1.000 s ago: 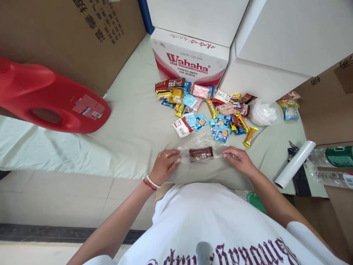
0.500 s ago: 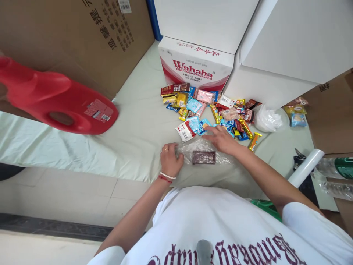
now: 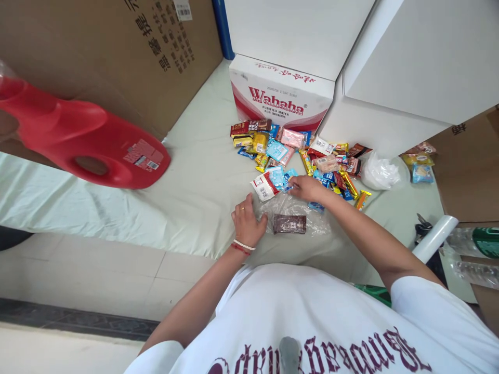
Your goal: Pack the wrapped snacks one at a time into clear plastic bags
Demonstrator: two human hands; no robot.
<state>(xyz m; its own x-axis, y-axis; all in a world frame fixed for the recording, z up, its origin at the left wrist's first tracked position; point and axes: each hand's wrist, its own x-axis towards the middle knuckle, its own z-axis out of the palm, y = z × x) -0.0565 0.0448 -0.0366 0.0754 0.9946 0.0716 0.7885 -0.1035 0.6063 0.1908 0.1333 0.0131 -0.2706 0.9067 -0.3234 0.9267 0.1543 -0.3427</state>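
Note:
My right hand (image 3: 307, 188) reaches into the near edge of a pile of wrapped snacks, its fingers closed on a small blue snack packet (image 3: 288, 178). Left of that lies a white-and-red snack packet (image 3: 265, 186). My left hand (image 3: 248, 224), with a ring and bracelets, rests open on the cloth, thumb apart, at the left edge of a clear plastic bag (image 3: 267, 206). A dark brown snack packet (image 3: 289, 224) lies flat at the bag; whether inside or on top I cannot tell. Another blue packet (image 3: 316, 206) shows beneath my right wrist.
A Wahaba-style white carton marked Wahaha (image 3: 280, 96) stands behind the snacks. A red jug (image 3: 117, 150) lies at left against a cardboard box (image 3: 117, 62). To the right are a crumpled white plastic bag (image 3: 380, 171), a white roll (image 3: 434, 239) and plastic bottles (image 3: 481, 241).
My right hand has drawn its fingers together on the blue packet. My left hand has shifted slightly right, thumb spread wider. A blue packet now shows under the right wrist.

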